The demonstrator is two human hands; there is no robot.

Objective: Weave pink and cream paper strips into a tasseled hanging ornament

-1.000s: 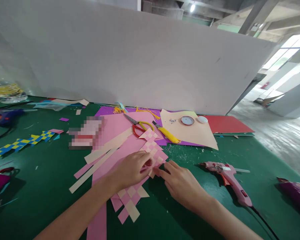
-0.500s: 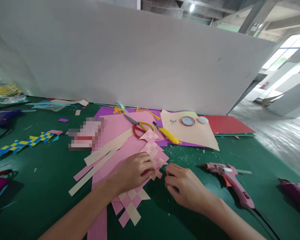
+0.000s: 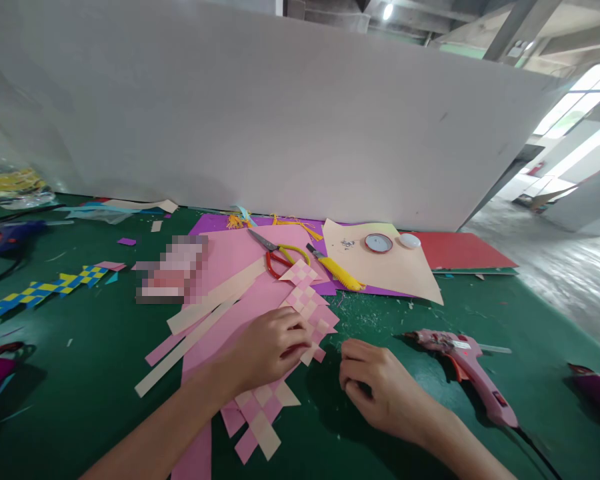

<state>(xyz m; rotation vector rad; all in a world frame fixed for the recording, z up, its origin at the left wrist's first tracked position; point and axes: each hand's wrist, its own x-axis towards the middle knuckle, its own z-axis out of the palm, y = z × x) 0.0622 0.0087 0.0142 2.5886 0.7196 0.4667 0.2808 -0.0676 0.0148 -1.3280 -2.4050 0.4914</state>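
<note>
My left hand (image 3: 267,347) lies on a pink and cream woven paper strip piece (image 3: 306,303), fingers bent and pressing it down onto a pink sheet (image 3: 235,257) on the green table (image 3: 90,360). My right hand (image 3: 380,387) rests on the table just right of the weave, fingers curled in, not touching the paper; I cannot make out anything in it. Loose cream and pink strips (image 3: 190,337) fan out to the left of my left hand.
A pink glue gun (image 3: 467,367) lies right of my right hand. Red and yellow scissors (image 3: 277,253), a yellow-handled knife (image 3: 336,268), a round tin (image 3: 379,243) and cream, purple, red sheets sit further back. A blue-yellow weave (image 3: 40,288) lies left. A white board stands behind.
My right hand has drawn back from the weave to the right and curled its fingers. My left hand has stayed pressed on the weave.
</note>
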